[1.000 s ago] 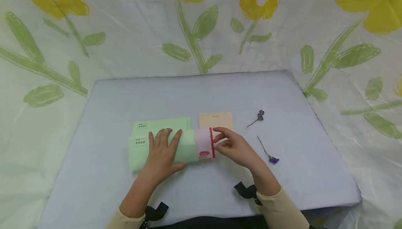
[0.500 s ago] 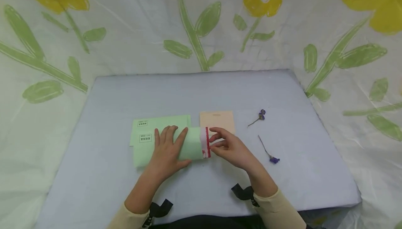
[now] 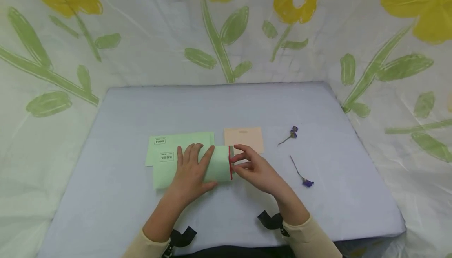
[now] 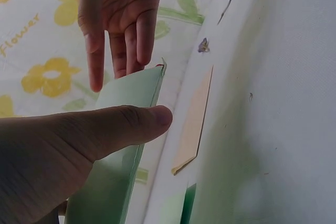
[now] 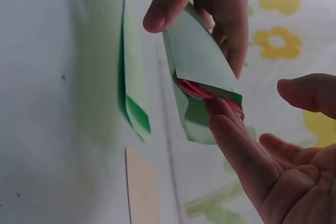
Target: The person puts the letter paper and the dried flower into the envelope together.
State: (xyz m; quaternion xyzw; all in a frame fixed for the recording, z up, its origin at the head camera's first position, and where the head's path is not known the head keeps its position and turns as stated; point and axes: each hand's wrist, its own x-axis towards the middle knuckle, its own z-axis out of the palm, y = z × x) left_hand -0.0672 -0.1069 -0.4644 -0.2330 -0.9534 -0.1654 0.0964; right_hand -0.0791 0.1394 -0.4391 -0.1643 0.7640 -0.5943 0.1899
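Green envelope (image 3: 219, 163) runs left to right over the desk (image 3: 123, 112), its open end facing the right hand (image 3: 257, 171), whose loose fingers touch the red-edged packet (image 5: 191, 87) there; left hand (image 3: 190, 171) grips the envelope across.

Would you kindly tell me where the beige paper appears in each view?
Head: the beige paper lies right of centre, just above the right hand.
Left wrist: the paper slants right of centre.
Right wrist: the paper meets the bottom edge, left of centre.
Shared landmark: green envelope under the left hand.
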